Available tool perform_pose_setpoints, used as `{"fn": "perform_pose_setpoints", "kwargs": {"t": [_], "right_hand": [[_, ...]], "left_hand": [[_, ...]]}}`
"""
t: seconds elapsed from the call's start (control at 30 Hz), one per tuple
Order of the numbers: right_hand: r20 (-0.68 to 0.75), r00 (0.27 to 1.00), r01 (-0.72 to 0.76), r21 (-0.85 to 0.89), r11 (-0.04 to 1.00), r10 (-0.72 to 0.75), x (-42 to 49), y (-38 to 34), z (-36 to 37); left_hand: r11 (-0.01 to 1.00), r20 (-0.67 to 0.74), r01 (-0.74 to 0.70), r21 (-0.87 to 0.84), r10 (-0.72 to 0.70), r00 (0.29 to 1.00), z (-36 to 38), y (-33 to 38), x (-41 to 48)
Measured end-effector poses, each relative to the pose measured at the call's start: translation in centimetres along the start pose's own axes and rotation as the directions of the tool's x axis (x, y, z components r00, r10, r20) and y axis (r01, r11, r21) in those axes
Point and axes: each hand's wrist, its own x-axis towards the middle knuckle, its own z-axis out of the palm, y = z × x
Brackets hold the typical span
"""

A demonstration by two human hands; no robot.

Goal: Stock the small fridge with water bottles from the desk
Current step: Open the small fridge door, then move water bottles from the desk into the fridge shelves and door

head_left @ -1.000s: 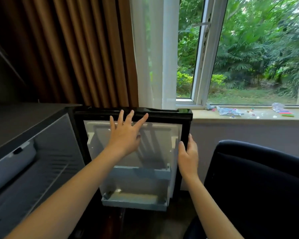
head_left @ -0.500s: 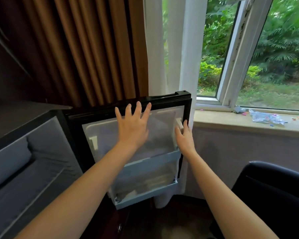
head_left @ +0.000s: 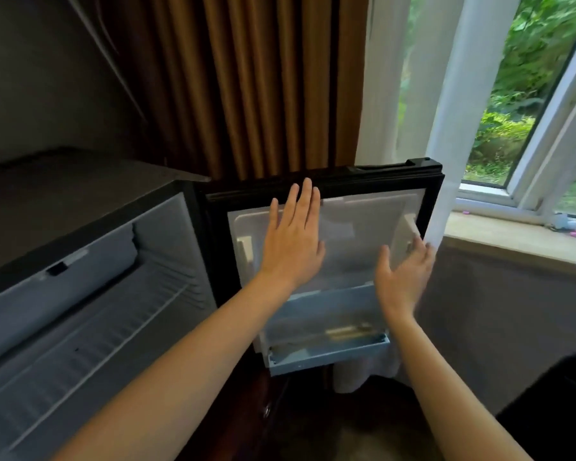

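Head view: small black fridge [head_left: 80, 294] with a pale grey inside stands open at the left. Its black-framed fridge door [head_left: 356, 227] with a white plastic liner is swung fully out and faces the camera. The left hand [head_left: 293, 241] lies flat on the liner near the door's top edge, fingers straight and close together, holding nothing. The right hand [head_left: 403, 274] is at the door's right edge, fingers loosely spread with nothing in it. It is blurred, so I cannot tell whether it touches the liner or is just off it.

The pale blue plastic door shelf [head_left: 330, 357] along the door's bottom edge holds no bottles. The white wire shelf [head_left: 90, 331] inside the fridge is bare as far as it shows, and the grey freezer flap [head_left: 57, 281] at the top of the cavity is closed. No water bottles are in frame, and the desk is out of view too.

Progress, judged: very early. The door is open and that looks like the only step done. Nothing is stocked yet. Left to do: turn to the desk, pick up bottles, stand them on the door shelf or the wire shelf, and close the door.

Around it: brown pleated curtain [head_left: 246, 78] behind the door, white sheer curtain [head_left: 396, 78] to its right with its hem hanging behind the door's bottom right corner, stone windowsill [head_left: 512, 241] with small bits on it, dark chair back [head_left: 552, 404] at lower right.
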Motion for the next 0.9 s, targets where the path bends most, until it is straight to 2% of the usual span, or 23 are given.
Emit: {"fn": "perform_pose_setpoints", "kwargs": {"t": [0.07, 0.13, 0.2, 0.27, 0.4, 0.53, 0.63, 0.73, 0.83, 0.9], "right_hand": [[-0.024, 0.987, 0.158, -0.058, 0.986, -0.160, -2.5, -1.8, 0.8], [0.005, 0.926, 0.378, -0.050, 0.925, -0.378, -4.5, -3.7, 2.1], [0.033, 0.838, 0.545, -0.013, 0.838, -0.545, -6.9, -5.9, 3.8], [0.099, 0.769, 0.625, 0.089, 0.775, -0.631, -10.0, -8.6, 5.2], [0.294, 0.640, 0.641, 0.306, 0.704, -0.710, -17.1, -12.1, 8.4], [0.464, 0.521, 0.623, 0.367, 0.691, -0.716, -24.8, -13.0, 11.6], [0.592, 0.418, 0.588, 0.402, 0.702, -0.689, -30.3, -13.1, 12.6], [0.696, 0.277, 0.570, 0.436, 0.696, -0.663, -35.1, -13.0, 13.2], [0.751, 0.131, 0.565, 0.480, 0.672, -0.647, -39.0, -12.5, 13.6], [0.764, 0.027, 0.527, 0.537, 0.658, -0.645, -40.9, -11.9, 13.9]], "left_hand": [[0.999, -0.014, -0.020, -0.032, 0.019, 1.000, -0.4, -1.9, -2.2], [0.995, -0.035, -0.040, -0.094, 0.037, 0.999, -0.8, -3.9, -4.8], [0.985, 0.030, 0.029, -0.172, -0.024, 0.999, -1.7, -5.9, -8.0], [0.969, 0.140, 0.169, -0.178, -0.145, 0.979, -2.5, -7.9, -11.7], [0.918, 0.392, 0.384, -0.104, -0.317, 0.864, -3.4, -12.6, -19.8], [0.850, 0.497, 0.522, -0.073, -0.423, 0.757, -5.3, -16.1, -27.9], [0.796, 0.491, 0.594, -0.114, -0.475, 0.730, -7.3, -17.2, -33.2], [0.729, 0.457, 0.663, -0.171, -0.537, 0.709, -8.7, -18.2, -37.8], [0.657, 0.429, 0.725, -0.207, -0.605, 0.671, -9.8, -19.0, -41.7], [0.581, 0.396, 0.783, -0.222, -0.680, 0.617, -10.5, -19.7, -43.9]]}}
